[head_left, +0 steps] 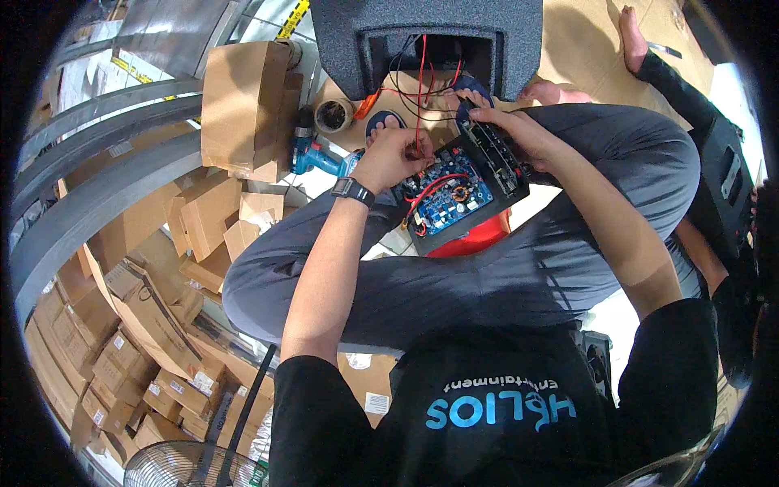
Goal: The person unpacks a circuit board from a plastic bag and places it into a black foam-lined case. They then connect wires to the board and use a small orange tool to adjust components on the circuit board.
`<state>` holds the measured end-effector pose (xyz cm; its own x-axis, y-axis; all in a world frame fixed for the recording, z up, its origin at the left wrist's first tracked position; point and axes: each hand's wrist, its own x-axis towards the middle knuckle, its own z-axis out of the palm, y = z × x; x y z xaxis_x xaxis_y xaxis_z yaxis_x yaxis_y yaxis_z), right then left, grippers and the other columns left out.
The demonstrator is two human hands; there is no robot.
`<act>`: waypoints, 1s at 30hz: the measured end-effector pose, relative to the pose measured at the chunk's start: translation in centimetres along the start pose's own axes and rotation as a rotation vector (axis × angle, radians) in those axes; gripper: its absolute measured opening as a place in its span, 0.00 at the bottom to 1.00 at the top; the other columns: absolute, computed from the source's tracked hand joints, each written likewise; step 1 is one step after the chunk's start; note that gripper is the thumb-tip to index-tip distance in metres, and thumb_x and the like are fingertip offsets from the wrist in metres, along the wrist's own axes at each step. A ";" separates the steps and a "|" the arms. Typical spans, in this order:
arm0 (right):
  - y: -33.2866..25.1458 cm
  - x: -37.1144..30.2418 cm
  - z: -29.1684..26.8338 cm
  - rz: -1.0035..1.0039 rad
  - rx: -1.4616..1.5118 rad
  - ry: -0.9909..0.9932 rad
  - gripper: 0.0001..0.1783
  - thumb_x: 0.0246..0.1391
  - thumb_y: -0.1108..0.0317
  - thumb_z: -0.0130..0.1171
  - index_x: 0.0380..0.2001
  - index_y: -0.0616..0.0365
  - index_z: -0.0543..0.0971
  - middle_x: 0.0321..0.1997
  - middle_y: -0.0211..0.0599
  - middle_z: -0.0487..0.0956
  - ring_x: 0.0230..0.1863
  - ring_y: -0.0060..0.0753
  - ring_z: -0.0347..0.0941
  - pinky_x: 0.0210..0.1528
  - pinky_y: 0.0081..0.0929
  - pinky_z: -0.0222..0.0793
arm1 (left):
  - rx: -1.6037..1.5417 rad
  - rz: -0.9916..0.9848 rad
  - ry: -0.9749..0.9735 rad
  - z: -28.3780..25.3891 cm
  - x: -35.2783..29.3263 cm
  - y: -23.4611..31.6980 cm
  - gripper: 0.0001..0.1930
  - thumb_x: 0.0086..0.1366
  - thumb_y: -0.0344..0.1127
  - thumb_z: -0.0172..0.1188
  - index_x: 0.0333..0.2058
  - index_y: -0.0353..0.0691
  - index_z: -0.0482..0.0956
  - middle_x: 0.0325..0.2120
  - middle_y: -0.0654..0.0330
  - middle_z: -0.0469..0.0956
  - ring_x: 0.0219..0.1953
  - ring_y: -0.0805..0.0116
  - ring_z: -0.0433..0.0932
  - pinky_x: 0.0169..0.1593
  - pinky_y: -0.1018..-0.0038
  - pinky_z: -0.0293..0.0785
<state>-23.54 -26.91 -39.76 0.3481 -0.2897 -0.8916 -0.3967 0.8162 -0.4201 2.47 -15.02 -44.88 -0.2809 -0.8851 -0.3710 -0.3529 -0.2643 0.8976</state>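
An amplifier module (507, 180) with a black metal plate and a blue circuit board (458, 197) rests tilted between my knees. My left hand (398, 154) is closed in a pinch at the board's far left corner, on a red wire (419, 122). My right hand (519, 134) grips the module's far right side; its fingertips are partly hidden. Red and black wires run from the module into the opening of a black speaker cabinet (430, 18) just beyond. Thicker red wires (434, 185) arch over the board. A red object (475, 237) shows under the module.
Left of my hands lie a teal cordless drill (312, 156), a round tub (333, 116) of small dark parts and an orange-handled tool (367, 104). Cardboard boxes (243, 105) stack up on the left, beside metal rails (105, 154). Another person's dark sleeve (677, 89) shows at right.
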 end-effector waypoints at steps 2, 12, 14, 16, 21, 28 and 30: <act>0.2 0.4 -0.1 0.018 0.021 -0.008 0.31 0.56 0.43 0.69 0.52 0.55 0.81 0.44 0.31 0.83 0.42 0.26 0.78 0.46 0.24 0.72 | 0.231 0.071 0.076 0.0 0.1 0.0 0.08 0.57 0.37 0.74 0.34 0.48 0.85 0.28 0.60 0.84 0.35 0.61 0.83 0.44 0.61 0.71; -0.4 -0.4 0.1 0.019 0.041 0.002 0.29 0.57 0.42 0.69 0.49 0.54 0.81 0.41 0.30 0.83 0.40 0.25 0.79 0.44 0.26 0.73 | 0.213 0.043 -0.017 -0.4 0.1 1.6 0.05 0.61 0.29 0.67 0.36 0.44 0.82 0.29 0.58 0.83 0.33 0.64 0.82 0.40 0.66 0.73; -0.3 -0.3 0.1 0.022 0.029 0.007 0.29 0.56 0.42 0.69 0.49 0.54 0.81 0.41 0.30 0.83 0.40 0.25 0.79 0.44 0.26 0.72 | 0.147 0.070 -0.010 -0.3 0.0 2.0 0.05 0.61 0.27 0.66 0.36 0.42 0.82 0.30 0.59 0.83 0.33 0.64 0.82 0.39 0.68 0.75; -0.2 0.1 -0.1 0.079 -0.001 0.039 0.29 0.56 0.42 0.69 0.49 0.54 0.81 0.41 0.30 0.83 0.41 0.25 0.79 0.44 0.26 0.72 | 0.145 0.094 -0.008 -0.3 0.0 2.3 0.06 0.61 0.26 0.66 0.36 0.41 0.82 0.29 0.59 0.84 0.33 0.64 0.82 0.38 0.69 0.76; 0.6 1.1 -0.6 0.066 -0.001 0.018 0.31 0.54 0.41 0.71 0.50 0.55 0.82 0.42 0.32 0.82 0.42 0.26 0.78 0.45 0.26 0.72 | 0.155 -0.126 -0.128 -0.2 0.1 2.3 0.08 0.61 0.28 0.69 0.38 0.43 0.82 0.36 0.61 0.79 0.40 0.61 0.79 0.52 0.66 0.70; -0.7 -0.8 0.4 0.055 -0.091 0.022 0.40 0.48 0.34 0.71 0.50 0.59 0.82 0.42 0.36 0.82 0.42 0.30 0.79 0.45 0.29 0.73 | 0.193 -0.051 -0.121 0.0 0.3 2.0 0.09 0.60 0.30 0.71 0.40 0.43 0.82 0.37 0.60 0.83 0.43 0.62 0.80 0.54 0.65 0.72; -1.2 -1.6 0.6 0.035 -0.108 0.002 0.46 0.45 0.34 0.72 0.56 0.61 0.78 0.47 0.37 0.80 0.46 0.31 0.78 0.48 0.31 0.73 | 0.317 -0.041 -0.109 0.2 0.2 1.9 0.10 0.60 0.30 0.71 0.40 0.42 0.82 0.37 0.60 0.84 0.44 0.62 0.81 0.55 0.65 0.74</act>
<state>-23.12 -27.18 -37.74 0.3311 -0.2631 -0.9062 -0.4978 0.7672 -0.4046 1.54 -15.58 -43.29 -0.3487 -0.8254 -0.4440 -0.6209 -0.1515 0.7691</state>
